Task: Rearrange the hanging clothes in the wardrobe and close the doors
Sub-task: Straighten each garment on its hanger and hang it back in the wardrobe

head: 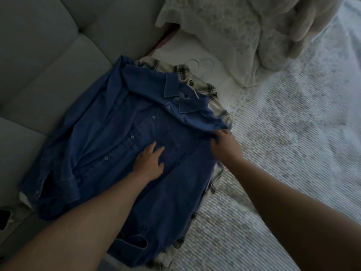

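- The bed [293, 133], under a pale textured cover, fills the right half of the view; a wide stretch of that cover lies bare to the right of the clothes, out to the frame edge.
- A grey padded headboard [48, 55] takes the upper left, its cushioned panels running right up against the left edge of the clothes, so there is little room on that side.
- Pale lace-covered pillows [224, 36] are heaped at the top, just beyond the shirt collars.
- The blue shirt [121, 153] lies flat and buttoned on the bed, collar toward the pillows, hem toward the viewer. Its left sleeve edge touches the headboard.
- A plaid shirt [216, 94] lies beneath it, showing only as a border along the top, right and bottom edges of the blue one.
- Two pale hanger hooks [197, 64] stick out past the collars onto a white pillow.
- The left arm reaches in from the lower left; the left hand [149, 163] rests palm-down on the chest of the blue shirt, fingers loosely spread and gripping nothing.
- The right arm comes in from the lower right; the right hand [224, 145] pinches the blue shirt's right shoulder edge, fingers curled on the cloth.
- A dark object [4, 218] sits at the far left edge, too cut off to identify.
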